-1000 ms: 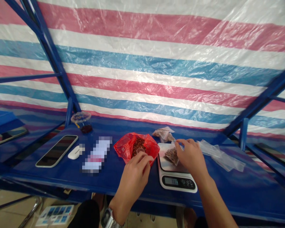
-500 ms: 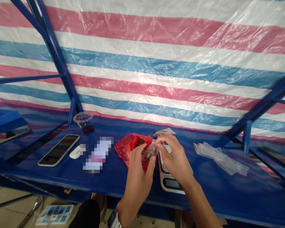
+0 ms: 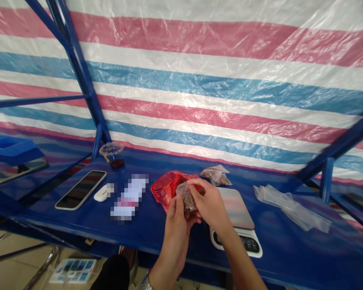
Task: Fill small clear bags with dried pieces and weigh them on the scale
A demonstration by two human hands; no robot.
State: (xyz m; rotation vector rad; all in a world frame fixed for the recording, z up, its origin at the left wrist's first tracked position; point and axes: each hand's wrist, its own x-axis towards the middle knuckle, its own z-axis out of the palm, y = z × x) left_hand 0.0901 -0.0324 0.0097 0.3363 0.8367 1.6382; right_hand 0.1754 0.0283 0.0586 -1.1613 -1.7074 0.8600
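1. The left hand (image 3: pixel 176 215) comes up from below, its fingers closed on the lower left side of a small clear bag (image 3: pixel 187 198) of brown pieces.
2. The right hand (image 3: pixel 211 203) is closed too, thumb and fingers pinching the same bag along its upper right edge. Both hands hold the bag in the air, just above the table's (image 3: pixel 305 251) near edge.
3. Judging from the grip, the step in hand is work on the bag's mouth, with the filling apparently done. Whether the strip is already pressed shut cannot be told.
4. Any further handling calls for keeping the mouth upward and the pinch running evenly along the top edge, so that no pieces spill.
5. Just behind the hands lies an open red plastic bag (image 3: pixel 165 187) holding more of the brown pieces.
6. To the right stands a digital kitchen scale (image 3: pixel 237 207), its platform bare.
7. Behind the scale lie two filled small bags (image 3: pixel 216 175). Farther right is a loose heap of empty clear bags (image 3: pixel 292 205).
8. Well to the left lie a phone (image 3: pixel 80 189) and a small white device (image 3: pixel 101 195), and a lidded plastic cup (image 3: pixel 111 155) stands by the blue frame post (image 3: pixel 78 68).
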